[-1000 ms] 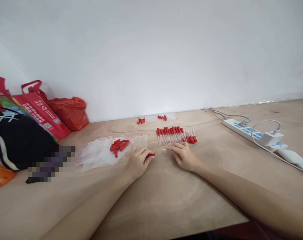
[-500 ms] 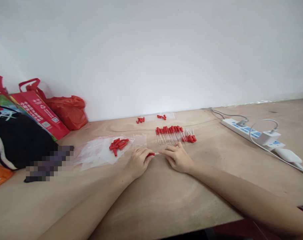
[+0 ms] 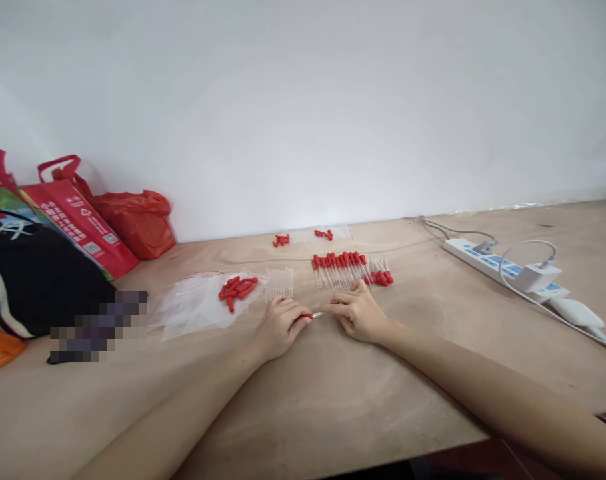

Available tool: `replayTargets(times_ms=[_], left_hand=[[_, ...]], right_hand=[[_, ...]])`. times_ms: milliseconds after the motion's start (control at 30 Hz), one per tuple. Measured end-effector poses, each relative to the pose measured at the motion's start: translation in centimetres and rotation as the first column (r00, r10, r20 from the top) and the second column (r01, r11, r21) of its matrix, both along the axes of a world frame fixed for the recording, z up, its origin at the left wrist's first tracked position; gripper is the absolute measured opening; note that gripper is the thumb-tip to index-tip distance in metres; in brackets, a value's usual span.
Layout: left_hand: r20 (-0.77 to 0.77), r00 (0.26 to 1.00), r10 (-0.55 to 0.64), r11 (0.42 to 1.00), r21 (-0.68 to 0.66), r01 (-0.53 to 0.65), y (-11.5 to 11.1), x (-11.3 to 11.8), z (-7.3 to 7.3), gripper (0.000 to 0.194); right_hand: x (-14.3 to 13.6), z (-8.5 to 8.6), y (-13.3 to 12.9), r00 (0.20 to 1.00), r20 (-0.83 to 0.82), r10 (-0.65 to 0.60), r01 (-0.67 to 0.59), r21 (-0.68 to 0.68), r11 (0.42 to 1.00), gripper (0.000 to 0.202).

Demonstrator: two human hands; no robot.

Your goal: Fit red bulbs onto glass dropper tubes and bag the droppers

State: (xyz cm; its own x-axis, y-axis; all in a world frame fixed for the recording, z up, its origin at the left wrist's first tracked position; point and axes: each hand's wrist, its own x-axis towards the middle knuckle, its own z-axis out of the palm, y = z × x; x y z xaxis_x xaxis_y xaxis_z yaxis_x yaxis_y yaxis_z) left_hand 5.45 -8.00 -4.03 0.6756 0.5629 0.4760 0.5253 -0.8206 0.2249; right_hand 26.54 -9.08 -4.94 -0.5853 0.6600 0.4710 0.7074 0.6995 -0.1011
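Observation:
In front of me, low over the wooden table, a dropper with a red rubber bulb and a clear thin tube lies between my hands. My left hand is closed around its red bulb, most of which is hidden. At the other end, the fingers of my right hand pinch the tube's tip. Just beyond, a row of droppers with red bulbs lies side by side. Loose clear tubes are lined up past my left hand, beside a pile of red bulbs on clear plastic bags.
More red bulbs and a clear bag lie near the wall. To the right is a white power strip with a plugged-in charger and cables. Red bags and a black bag stand at the left.
The dropper has tipped slightly, its tube end now higher than its bulb end. Both hands have stayed in nearly the same place.

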Motion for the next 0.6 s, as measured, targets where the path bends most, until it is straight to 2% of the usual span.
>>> replayTargets(times_ms=[267,467,600], left_hand=[[-0.009,1.000,-0.006,0.997,0.081,0.007,-0.14,-0.02,-0.17,0.018],[-0.113,0.993,-0.032,0.990,0.134,0.047,-0.24,0.11,0.00,0.018],[-0.126,0.992,-0.018,0.991,0.133,0.035,-0.27,0.22,0.08,0.020]], right_hand=[[-0.47,-0.01,-0.37,0.999,0.045,0.004,-0.006,0.039,0.999,0.036],[-0.58,0.47,-0.50,0.992,0.125,0.018,-0.017,-0.008,1.000,0.027],[-0.84,0.79,-0.69,0.993,0.119,0.001,0.006,-0.062,0.998,0.024]])
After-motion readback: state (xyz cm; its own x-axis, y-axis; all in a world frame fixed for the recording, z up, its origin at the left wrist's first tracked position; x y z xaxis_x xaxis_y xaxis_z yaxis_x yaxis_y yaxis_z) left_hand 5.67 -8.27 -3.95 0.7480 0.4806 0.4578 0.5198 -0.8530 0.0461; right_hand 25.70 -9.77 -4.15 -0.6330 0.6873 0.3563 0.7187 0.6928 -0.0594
